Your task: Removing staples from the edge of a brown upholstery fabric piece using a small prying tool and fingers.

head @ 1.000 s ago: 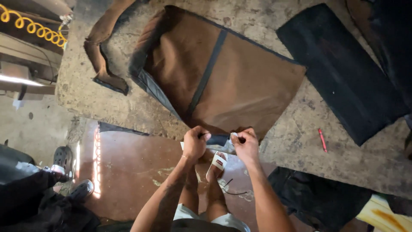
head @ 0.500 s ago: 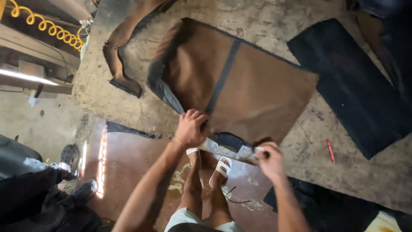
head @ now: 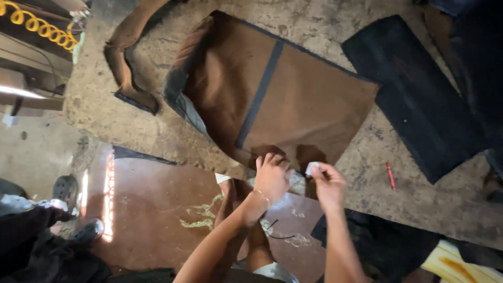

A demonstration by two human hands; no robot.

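On the bench [head: 131,131], my left hand [head: 272,178] presses flat on the brown leather sheet [head: 293,99] corner, my right hand [head: 329,184] pinches white chalk [head: 311,168]

Single head camera, looking steeply down, close above worktable [head: 157,131].

A brown sheet [head: 293,99] is spread flat on the counter [head: 335,29], set diamond-wise with one corner at the near edge. It is crossed by a dark strip [head: 260,91] running from the far edge toward the near corner. Its left side is rolled up, where a grey lining is shown. A small white piece [head: 312,168] is pinched just beside the near corner.
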